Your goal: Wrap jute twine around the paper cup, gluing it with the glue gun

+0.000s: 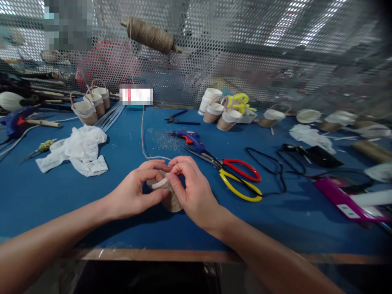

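One white-rimmed cup (pixel 174 201), half hidden, in loosely curled left fingers (pixel 150 174) and pinched right fingers (pixel 187 166) (pinch point obscured).

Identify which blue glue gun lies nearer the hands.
The middle glue gun, beside the scissors, is nearer; the left glue gun lies farther off, at the picture's edge.

Matt blue table (pixel 128 224) (wood-edged)

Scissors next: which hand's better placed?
Right, probably. The right hand is nearer the scissors, handles on its side; the left hand is across the cup. Both are busy there.
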`<state>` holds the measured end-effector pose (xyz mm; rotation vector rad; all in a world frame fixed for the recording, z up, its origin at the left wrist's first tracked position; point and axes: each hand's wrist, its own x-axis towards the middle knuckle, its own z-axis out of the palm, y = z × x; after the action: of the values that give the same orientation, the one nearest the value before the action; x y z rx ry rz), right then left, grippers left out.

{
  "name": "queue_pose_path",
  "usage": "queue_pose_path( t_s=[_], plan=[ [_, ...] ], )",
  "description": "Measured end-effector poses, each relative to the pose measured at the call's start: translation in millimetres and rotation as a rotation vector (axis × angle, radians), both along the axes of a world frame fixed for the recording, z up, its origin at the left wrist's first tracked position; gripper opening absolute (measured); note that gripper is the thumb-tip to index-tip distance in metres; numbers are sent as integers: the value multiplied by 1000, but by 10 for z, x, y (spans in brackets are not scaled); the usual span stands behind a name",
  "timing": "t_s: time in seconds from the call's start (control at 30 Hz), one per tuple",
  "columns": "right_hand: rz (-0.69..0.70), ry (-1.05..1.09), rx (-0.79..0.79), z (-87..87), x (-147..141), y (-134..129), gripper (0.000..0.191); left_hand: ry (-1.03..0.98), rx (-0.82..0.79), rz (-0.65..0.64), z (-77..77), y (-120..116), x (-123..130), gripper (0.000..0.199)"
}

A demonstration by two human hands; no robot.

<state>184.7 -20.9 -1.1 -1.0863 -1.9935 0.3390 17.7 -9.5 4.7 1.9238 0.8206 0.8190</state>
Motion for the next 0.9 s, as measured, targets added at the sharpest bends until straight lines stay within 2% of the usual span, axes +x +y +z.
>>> queue_pose_path(
  t_s=[0.33, 0.67, 0.9],
  plan=[
    [25, 128, -175, 108, 60, 33, 14, -17, -74, 4, -28, 13, -35, 10],
    [57, 225, -338, 115, 81, 46, 14, -96, -204, -39, -29, 29, -44, 14],
    [89, 253, -351, 109, 87, 63, 16, -132, -247, -75, -45, 39, -54, 14]
  ],
)
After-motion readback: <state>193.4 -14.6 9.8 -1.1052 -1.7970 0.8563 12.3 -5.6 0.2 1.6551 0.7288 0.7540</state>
